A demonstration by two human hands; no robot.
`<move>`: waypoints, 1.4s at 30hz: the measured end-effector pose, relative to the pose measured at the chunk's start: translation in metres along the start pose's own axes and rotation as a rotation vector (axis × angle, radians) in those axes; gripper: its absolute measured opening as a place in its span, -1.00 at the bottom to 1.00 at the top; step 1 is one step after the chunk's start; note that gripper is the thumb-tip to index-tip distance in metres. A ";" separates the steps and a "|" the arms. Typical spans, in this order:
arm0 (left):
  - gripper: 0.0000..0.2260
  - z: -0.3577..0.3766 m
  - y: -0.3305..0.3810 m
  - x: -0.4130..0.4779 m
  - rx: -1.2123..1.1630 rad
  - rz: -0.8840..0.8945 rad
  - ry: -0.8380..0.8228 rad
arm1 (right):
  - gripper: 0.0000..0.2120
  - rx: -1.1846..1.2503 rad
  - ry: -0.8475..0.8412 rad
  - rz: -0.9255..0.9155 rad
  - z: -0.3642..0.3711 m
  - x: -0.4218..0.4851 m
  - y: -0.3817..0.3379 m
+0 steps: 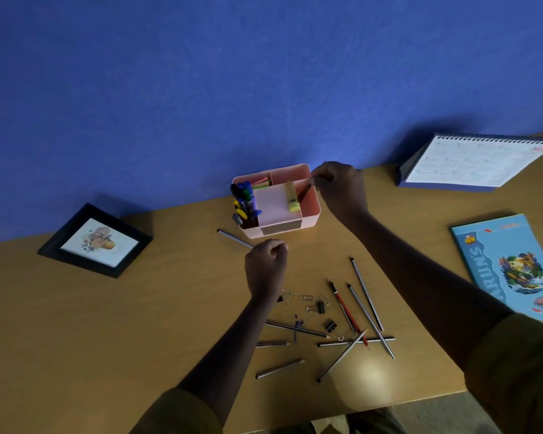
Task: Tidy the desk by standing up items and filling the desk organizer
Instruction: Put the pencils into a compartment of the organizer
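Currently your right hand (339, 186) sits at the far right corner of the pink desk organizer (308, 225). Its fingertips pinch the top end of a dark pencil (304, 192), whose lower end is already inside the organizer's right-hand compartment. The pencil leans rather than stands, most likely because you are feeding it in at a slant over the rim. Your wrist is bent downward and the forearm reaches in from the organizer's near right.

Your left hand (265, 267) hovers just in front of the organizer's near wall. Its fingers curl round one end of a grey pencil (234, 239) that sticks out to the left, roughly level with the desk. I judge it is held ready as the next one in.

Markers (243, 195) already stand in the organizer's left compartment. The loose pencils (367, 294) lie crossed over one another well in front of the organizer, toward its near right, with binder clips (320, 307) between them and the organizer. A picture frame (94, 241) left of the organizer appears to lie flat, so it probably needs standing up yet. The calendar (474, 164) to the right stands tented.
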State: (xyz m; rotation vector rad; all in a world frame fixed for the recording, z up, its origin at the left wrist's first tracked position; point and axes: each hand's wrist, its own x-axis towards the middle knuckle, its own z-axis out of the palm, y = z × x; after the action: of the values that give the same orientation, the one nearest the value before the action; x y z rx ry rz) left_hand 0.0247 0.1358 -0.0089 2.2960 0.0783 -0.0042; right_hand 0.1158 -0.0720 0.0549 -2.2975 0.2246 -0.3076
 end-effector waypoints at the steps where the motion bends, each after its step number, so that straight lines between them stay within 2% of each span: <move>1: -0.88 0.001 -0.009 0.001 -0.031 -0.123 0.005 | -0.88 -0.011 0.010 0.012 0.005 -0.001 0.001; 3: -0.88 0.002 -0.026 0.004 -0.082 -0.370 0.005 | -0.88 -0.033 0.034 0.034 0.012 -0.002 0.003; 5: -0.87 0.001 -0.039 0.009 -0.117 -0.542 0.004 | -0.87 -0.050 0.060 0.049 0.017 -0.004 0.003; 11: -0.76 0.000 -0.051 0.023 -0.302 -0.781 -0.021 | -0.88 -0.066 0.139 0.098 0.024 -0.002 0.008; 18: -0.73 0.002 -0.039 0.036 -0.277 -0.822 0.013 | -0.89 0.014 0.210 0.264 0.027 0.004 0.011; 29: -0.82 -0.004 -0.045 0.035 -0.328 -0.931 -0.014 | -0.83 0.018 0.125 0.190 0.000 -0.021 0.018; 35: -0.93 -0.029 -0.046 0.002 -0.451 -0.919 -0.006 | -0.93 -0.143 -0.097 0.124 -0.027 -0.083 0.049; 37: -0.96 -0.042 -0.045 -0.012 -0.476 -0.886 0.025 | -0.96 -0.210 -0.186 0.170 -0.036 -0.110 0.059; 42: -0.94 -0.079 -0.034 -0.043 -0.500 -0.806 0.110 | -0.87 -0.370 -0.346 0.324 -0.054 -0.180 0.090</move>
State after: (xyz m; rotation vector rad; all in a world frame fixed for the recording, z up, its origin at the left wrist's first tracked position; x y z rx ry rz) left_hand -0.0224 0.2149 0.0189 1.6337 0.9421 -0.2439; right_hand -0.0781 -0.1243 -0.0030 -2.5745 0.5020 0.3210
